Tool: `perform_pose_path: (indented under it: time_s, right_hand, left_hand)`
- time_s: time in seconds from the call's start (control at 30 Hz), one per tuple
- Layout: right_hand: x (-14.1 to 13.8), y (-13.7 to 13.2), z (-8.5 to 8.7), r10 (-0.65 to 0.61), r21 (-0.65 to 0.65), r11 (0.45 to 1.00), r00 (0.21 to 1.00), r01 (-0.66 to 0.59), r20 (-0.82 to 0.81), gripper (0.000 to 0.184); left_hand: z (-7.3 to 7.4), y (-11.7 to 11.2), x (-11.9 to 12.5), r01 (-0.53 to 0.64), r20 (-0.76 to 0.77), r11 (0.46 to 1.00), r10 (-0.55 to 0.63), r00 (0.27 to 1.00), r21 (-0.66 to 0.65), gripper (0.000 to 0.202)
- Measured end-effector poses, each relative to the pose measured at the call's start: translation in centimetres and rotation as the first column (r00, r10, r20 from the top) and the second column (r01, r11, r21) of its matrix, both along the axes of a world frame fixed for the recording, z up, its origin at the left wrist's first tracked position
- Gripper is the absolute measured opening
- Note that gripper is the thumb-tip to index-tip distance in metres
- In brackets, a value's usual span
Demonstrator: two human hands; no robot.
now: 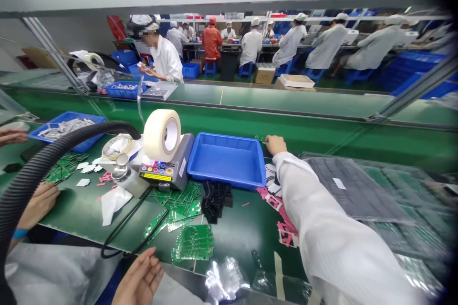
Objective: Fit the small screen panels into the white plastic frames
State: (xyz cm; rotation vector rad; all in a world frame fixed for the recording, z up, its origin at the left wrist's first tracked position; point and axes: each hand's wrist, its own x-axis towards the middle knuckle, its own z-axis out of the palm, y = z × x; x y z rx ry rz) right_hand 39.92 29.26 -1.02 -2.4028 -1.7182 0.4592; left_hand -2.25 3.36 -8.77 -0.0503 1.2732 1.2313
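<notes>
Past the corner of the blue plastic tray (226, 167), a right hand (276, 145) at a small green board (260, 138)

The right hand lies curled, fingers together, with its tips at the small green board, which sits just beside the tray's far corner on the green bench (246, 243). Whether the fingers pinch the board is too small to tell. The left hand (139, 277) is open and spread at the near edge of the bench, holding nothing, close to a stack of green circuit boards (193, 244). A hand with a blue wristband (37, 205) and another hand (10, 137) at the left edge look like a co-worker's.

Loose boards are the weak point here. Bare fingers on unbagged boards could leave skin oil or pass static, and a board held only by its edge could slip into the gap behind the tray. The white sleeve (332, 228) runs just beside a scatter of pink scraps (286, 228), so a sideways drag could sweep them toward the heap of black pieces (214, 200) or off the bench. A thin black cable (136, 221) lies near the boards by the tape dispenser (164, 174), and a corrugated hose (32, 186) arcs over the left side. A tug on either could shift the boards or tip the roll of white tape (161, 135) standing on the dispenser
</notes>
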Motion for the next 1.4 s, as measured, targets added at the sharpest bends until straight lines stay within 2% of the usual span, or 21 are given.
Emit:
perform_pose_path:
  time_s: [0.07, 0.13, 0.23, 0.3, 0.37, 0.43, 0.5, 0.6, 0.67, 0.77, 0.83, 0.9, 0.97, 1.0, 1.07, 1.1, 1.13, 1.2, 1.23, 1.3, 1.4]
  right_hand:
    - [-0.2, -0.5, 1.2, -0.042, 0.000, 0.999, 0.996, 0.042, 0.079, 0.028]
    - [-0.4, -2.2, 2.5, -0.051, 0.002, 0.999, 0.988, 0.051, 0.143, 0.027]
    - [-1.4, -7.2, 3.5, -0.014, -0.057, 0.998, 0.983, 0.025, 0.183, 0.028]
    - [-2.7, -11.4, 2.9, 0.010, -0.124, 0.992, 0.982, 0.014, 0.191, 0.026]
    - [-4.1, -15.1, 1.4, 0.027, -0.185, 0.983, 0.982, 0.008, 0.188, 0.024]
    - [-5.3, -17.6, -0.3, 0.029, -0.203, 0.979, 0.982, 0.009, 0.185, 0.022]
    - [-6.1, -19.0, -1.5, 0.013, -0.161, 0.987, 0.982, 0.017, 0.186, 0.019]
    - [-7.2, -20.3, -1.4, 0.010, -0.011, 1.000, 0.988, -0.008, 0.152, 0.015]
    - [-8.8, -21.6, -0.6, 0.088, 0.093, 0.991, 0.994, -0.094, 0.072, 0.016]
    - [-13.2, -24.6, 0.7, 0.319, 0.199, 0.934, 0.943, -0.297, -0.090, 0.012]
    - [-16.4, -26.5, 1.1, 0.470, 0.267, 0.874, 0.847, -0.406, -0.249, 0.012]
    - [-18.7, -27.5, 1.0, 0.569, 0.341, 0.822, 0.693, -0.456, -0.443, 0.012]
    - [-19.3, -27.4, 0.6, 0.618, 0.378, 0.784, 0.565, -0.492, -0.546, 0.014]
    - [-19.0, -26.8, 0.1, 0.613, 0.374, 0.789, 0.583, -0.487, -0.534, 0.015]
    - [-17.4, -24.7, -1.3, 0.527, 0.369, 0.843, 0.733, -0.390, -0.430, 0.018]
    - [-16.4, -23.3, -2.3, 0.397, 0.378, 0.888, 0.850, -0.261, -0.346, 0.023]
    - [-15.5, -21.8, -3.2, 0.303, 0.390, 0.904, 0.903, -0.172, -0.304, 0.032]
    - [-14.1, -18.8, -5.1, 0.209, 0.404, 0.911, 0.940, -0.087, -0.269, 0.043]
    - [-13.6, -17.5, -5.9, 0.201, 0.401, 0.913, 0.942, -0.081, -0.269, 0.044]
    - [-13.1, -15.8, -7.0, 0.216, 0.387, 0.917, 0.936, -0.096, -0.278, 0.037]
    - [-12.8, -14.9, -7.4, 0.242, 0.364, 0.923, 0.920, -0.121, -0.307, 0.030]
  left_hand:
    - [0.5, 0.1, 0.9, 0.013, -0.001, 1.000, -0.013, 1.000, 0.013, 0.044]
    - [1.1, 0.3, 2.1, 0.034, -0.005, 0.999, -0.034, 0.999, 0.036, 0.039]
    - [1.8, 0.3, 3.8, 0.086, 0.014, 0.992, -0.088, 0.996, 0.090, 0.030]
    - [2.2, 0.2, 4.8, 0.141, 0.045, 0.983, -0.147, 0.988, 0.117, 0.026]
    - [2.6, -0.1, 5.8, 0.193, 0.075, 0.971, -0.205, 0.976, 0.138, 0.023]
    - [3.0, -0.4, 6.5, 0.234, 0.095, 0.958, -0.252, 0.963, 0.166, 0.021]
    - [3.5, -0.6, 7.1, 0.264, 0.108, 0.942, -0.291, 0.951, 0.208, 0.020]
    - [4.3, -0.9, 7.7, 0.310, 0.088, 0.901, -0.350, 0.933, 0.303, 0.019]
    - [4.7, -1.1, 8.1, 0.356, 0.049, 0.867, -0.396, 0.917, 0.348, 0.023]
    - [5.0, -1.6, 8.8, 0.439, 0.052, 0.813, -0.493, 0.868, 0.384, 0.041]
    - [4.9, -1.9, 9.0, 0.467, 0.083, 0.780, -0.545, 0.834, 0.417, 0.049]
    - [4.7, -2.1, 9.1, 0.464, 0.084, 0.768, -0.550, 0.831, 0.442, 0.045]
    - [4.4, -2.1, 8.9, 0.443, 0.062, 0.785, -0.516, 0.854, 0.433, 0.038]
    - [4.2, -2.1, 8.7, 0.431, 0.050, 0.798, -0.496, 0.867, 0.421, 0.037]
    - [3.8, -1.9, 8.3, 0.405, 0.047, 0.827, -0.457, 0.888, 0.391, 0.044]
    - [3.6, -1.8, 8.1, 0.393, 0.054, 0.838, -0.444, 0.895, 0.378, 0.050]
    - [3.3, -1.7, 7.8, 0.384, 0.066, 0.846, -0.436, 0.898, 0.369, 0.059]
    - [2.6, -1.5, 7.2, 0.376, 0.095, 0.850, -0.437, 0.894, 0.370, 0.074]
    - [2.2, -1.5, 6.8, 0.373, 0.110, 0.848, -0.441, 0.891, 0.377, 0.078]
    - [1.6, -1.6, 5.8, 0.353, 0.137, 0.844, -0.438, 0.889, 0.404, 0.075]
    - [1.1, -2.3, 3.8, 0.290, 0.173, 0.856, -0.393, 0.903, 0.429, 0.060]
